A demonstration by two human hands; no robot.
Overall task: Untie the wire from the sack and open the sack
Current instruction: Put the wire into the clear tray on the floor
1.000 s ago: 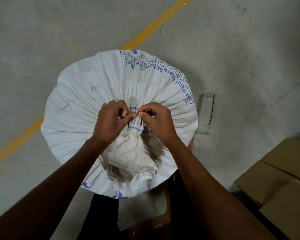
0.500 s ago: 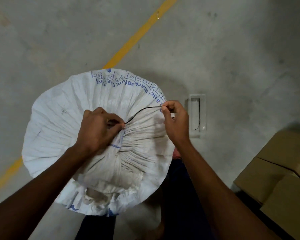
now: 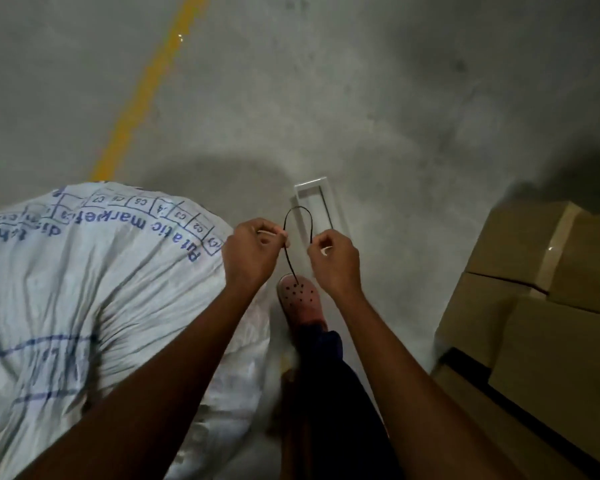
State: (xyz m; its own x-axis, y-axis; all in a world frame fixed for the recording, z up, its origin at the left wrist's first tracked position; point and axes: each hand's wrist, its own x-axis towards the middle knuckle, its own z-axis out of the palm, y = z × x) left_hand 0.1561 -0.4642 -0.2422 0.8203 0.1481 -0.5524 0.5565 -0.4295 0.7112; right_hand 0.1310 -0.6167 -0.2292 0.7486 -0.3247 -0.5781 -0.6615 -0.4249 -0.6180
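A large white woven sack (image 3: 94, 289) with blue print fills the left of the view, its gathered neck loose and no wire around it. A thin black wire (image 3: 297, 211) is off the sack and held in the air to the sack's right, bent into a loop. My left hand (image 3: 253, 254) pinches one side of the loop and my right hand (image 3: 335, 259) pinches the other. One wire end hangs down between my hands over my shoe.
A clear rectangular tray (image 3: 314, 206) with another black wire in it lies on the concrete floor just beyond my hands. Cardboard boxes (image 3: 541, 306) are stacked at the right. A yellow floor line (image 3: 146, 95) runs behind the sack. My pink shoe (image 3: 300, 299) stands beside the sack.
The wire has come fully off the sack neck. Both hands have moved right, away from the sack, carrying the wire toward the tray, and have bent it into a loop.
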